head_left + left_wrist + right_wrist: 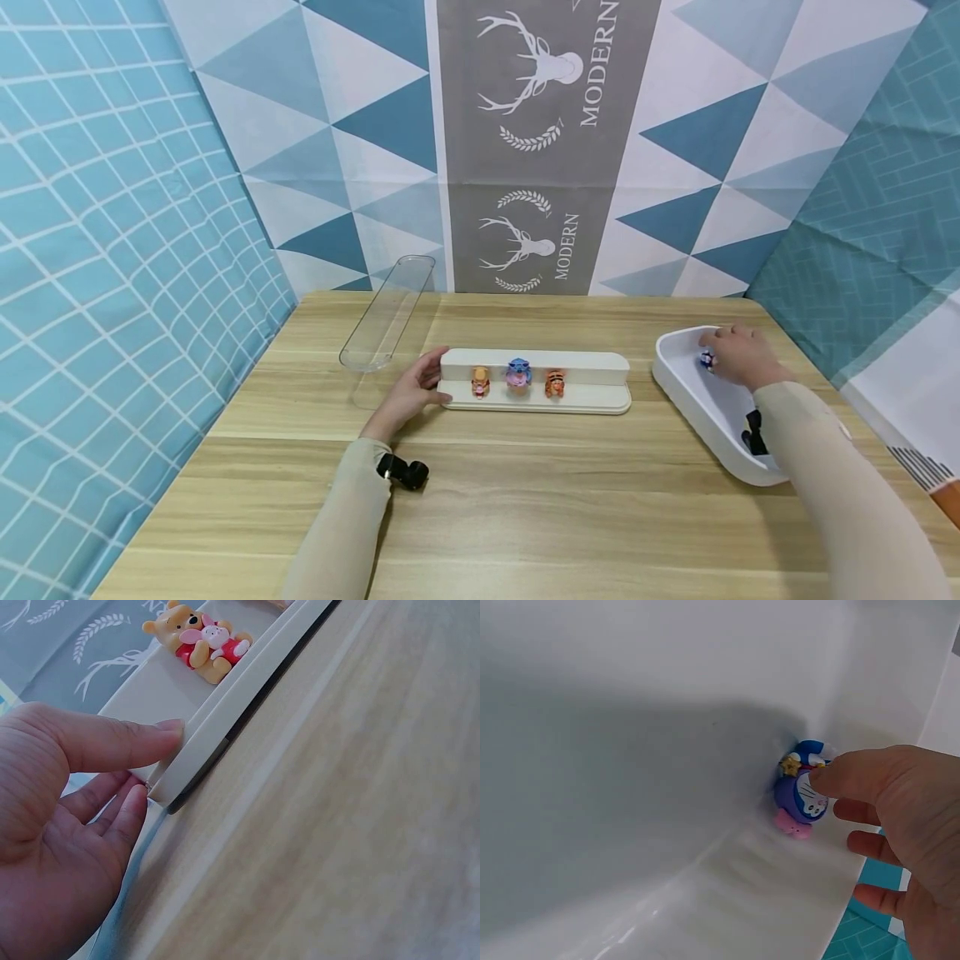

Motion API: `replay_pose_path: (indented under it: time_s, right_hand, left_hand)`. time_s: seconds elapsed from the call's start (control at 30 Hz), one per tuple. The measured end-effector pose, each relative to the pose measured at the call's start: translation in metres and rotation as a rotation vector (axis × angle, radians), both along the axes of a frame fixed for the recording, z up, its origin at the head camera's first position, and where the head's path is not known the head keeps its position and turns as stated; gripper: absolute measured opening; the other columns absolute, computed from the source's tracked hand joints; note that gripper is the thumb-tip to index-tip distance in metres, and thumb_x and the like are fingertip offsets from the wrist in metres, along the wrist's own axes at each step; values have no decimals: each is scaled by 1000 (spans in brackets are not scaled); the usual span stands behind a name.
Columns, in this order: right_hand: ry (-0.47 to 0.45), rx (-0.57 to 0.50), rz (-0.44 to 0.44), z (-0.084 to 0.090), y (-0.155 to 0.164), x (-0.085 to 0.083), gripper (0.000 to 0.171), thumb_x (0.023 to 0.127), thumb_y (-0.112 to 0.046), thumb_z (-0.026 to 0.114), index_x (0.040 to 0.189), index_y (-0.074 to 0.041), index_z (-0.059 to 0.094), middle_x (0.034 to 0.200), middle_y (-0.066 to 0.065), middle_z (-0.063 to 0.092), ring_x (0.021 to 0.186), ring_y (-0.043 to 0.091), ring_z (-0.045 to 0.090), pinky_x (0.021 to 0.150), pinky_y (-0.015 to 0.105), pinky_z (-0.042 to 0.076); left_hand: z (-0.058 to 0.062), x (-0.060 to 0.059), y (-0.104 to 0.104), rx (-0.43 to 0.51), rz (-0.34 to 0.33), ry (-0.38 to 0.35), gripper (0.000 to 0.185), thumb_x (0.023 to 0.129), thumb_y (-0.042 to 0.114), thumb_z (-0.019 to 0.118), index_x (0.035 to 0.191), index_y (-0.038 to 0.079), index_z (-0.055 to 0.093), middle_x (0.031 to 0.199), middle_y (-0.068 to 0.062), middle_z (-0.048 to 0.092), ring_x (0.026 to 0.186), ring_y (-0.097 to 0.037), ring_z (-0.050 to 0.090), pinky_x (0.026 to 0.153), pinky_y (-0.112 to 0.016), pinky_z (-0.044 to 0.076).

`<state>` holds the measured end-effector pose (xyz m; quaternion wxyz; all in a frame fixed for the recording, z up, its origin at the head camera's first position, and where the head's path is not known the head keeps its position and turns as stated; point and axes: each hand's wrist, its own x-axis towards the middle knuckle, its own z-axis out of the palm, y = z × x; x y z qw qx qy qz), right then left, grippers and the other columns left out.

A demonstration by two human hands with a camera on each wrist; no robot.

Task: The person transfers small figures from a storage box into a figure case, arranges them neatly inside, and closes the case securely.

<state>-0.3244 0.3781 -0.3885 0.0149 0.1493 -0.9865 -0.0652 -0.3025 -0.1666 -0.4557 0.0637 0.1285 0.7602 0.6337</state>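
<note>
My left hand (pixel 414 390) grips the left end of a cream stepped display stand (pixel 600 400), thumb on its front edge and fingers behind. On the stand sit a yellow bear figurine (pixel 199 641) hugging a pink piglet, a blue figurine (pixel 518 375) and an orange striped tiger figurine (pixel 554 383). My right hand (pixel 738 354) reaches into a white bin (pixel 693 417). There it pinches a small blue-and-purple figurine (pixel 799 791) with a pink base, thumb over its side. The index finger is hidden behind the thumb; the other fingers are loosely bent.
A long clear cover (pixel 386 312) stands on the table at the back left, behind my left hand. Black straps with small cameras (pixel 405 471) circle the wrists. The wooden table (pixel 525 500) ends at a patterned backdrop (pixel 525 167).
</note>
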Motion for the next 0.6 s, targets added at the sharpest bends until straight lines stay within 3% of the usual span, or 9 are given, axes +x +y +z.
replay_pose_path:
  time_s: [0.13,0.3,0.6]
  right_hand:
    - [5,-5,6,-2,0,2,34,81,-1,72,113,1,64,108,28,63,97,48,53,81,69,39]
    - [11,-3,4,-7,0,3,27,82,2,70,108,0,65,98,25,62,96,47,50,81,70,36]
    - [18,2,3,-15,2,1,25,85,4,69,109,0,65,100,27,62,97,46,48,79,65,34]
  left_hand:
    - [0,1,0,3,0,3,88,78,-21,66,154,7,35,148,-25,41,137,-40,40,115,-45,34]
    - [0,0,1,-7,12,-1,88,78,-21,67,154,10,36,148,-22,42,136,-37,42,114,-43,35]
    - [2,1,0,10,-10,13,87,78,-22,66,154,6,34,147,-25,42,136,-39,40,115,-46,33]
